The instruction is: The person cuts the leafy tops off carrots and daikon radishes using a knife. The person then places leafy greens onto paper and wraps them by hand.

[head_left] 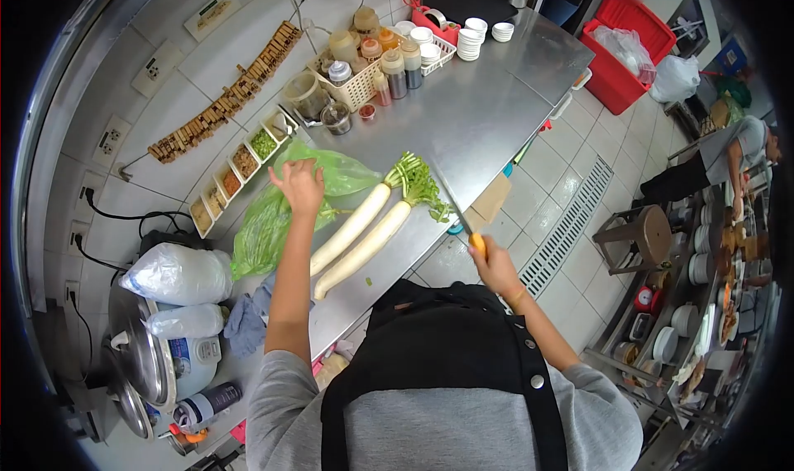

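Two long white radishes (pixel 364 243) with leafy green tops (pixel 418 183) lie side by side on the steel counter (pixel 496 82). My right hand (pixel 495 266) is wrapped round the yellow handle of a knife (pixel 456 200), whose blade points up and left, just right of the leaves. Fingers spread, my left hand (pixel 299 183) is over a crumpled green plastic bag (pixel 263 227), left of the radishes. Whether its fingertips press on the bag is hard to tell.
Sauce bottles in a basket (pixel 357 90), stacked white bowls (pixel 470 41) and a tray of chopped toppings (pixel 246 161) line the wall side. Filled clear bags (pixel 178 272) and a blue cloth (pixel 248 318) lie at left. Two other people (pixel 748 153) are partly visible at right.
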{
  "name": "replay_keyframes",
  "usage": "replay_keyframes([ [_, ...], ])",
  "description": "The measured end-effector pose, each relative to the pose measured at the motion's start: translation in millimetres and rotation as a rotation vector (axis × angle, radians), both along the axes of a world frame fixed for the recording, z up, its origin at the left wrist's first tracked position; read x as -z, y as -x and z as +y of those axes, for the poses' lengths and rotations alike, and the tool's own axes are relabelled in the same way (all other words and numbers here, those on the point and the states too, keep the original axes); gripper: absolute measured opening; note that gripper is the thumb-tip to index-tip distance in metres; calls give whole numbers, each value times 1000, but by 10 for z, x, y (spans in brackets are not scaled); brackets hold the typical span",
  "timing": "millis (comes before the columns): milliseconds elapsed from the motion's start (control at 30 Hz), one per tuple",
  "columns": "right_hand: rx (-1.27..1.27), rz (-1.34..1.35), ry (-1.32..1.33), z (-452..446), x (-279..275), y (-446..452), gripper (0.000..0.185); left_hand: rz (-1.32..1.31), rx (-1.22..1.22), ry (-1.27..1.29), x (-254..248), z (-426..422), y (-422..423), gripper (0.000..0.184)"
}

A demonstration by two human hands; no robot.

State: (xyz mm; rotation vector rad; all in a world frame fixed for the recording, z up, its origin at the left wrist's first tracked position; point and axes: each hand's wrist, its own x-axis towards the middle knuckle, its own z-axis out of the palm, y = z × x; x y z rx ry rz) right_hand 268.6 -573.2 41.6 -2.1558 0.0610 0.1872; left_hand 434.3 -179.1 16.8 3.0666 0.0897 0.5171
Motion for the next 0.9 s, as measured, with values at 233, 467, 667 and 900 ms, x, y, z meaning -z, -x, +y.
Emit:
replay_keyframes([
  [233,-148,86,221,70,-28,411,33,-174,0,703,202,-215,1,69],
  [467,-213,127,327,115,-1,363,29,219,310,489,417,-1363,763,53],
  [667,-184,147,372,136,-122,402,29,121,348,382,783,-1544,908,49],
  [900,-189,175,404,125,-174,423,29,222,360,429,648,-1591,992,40],
])
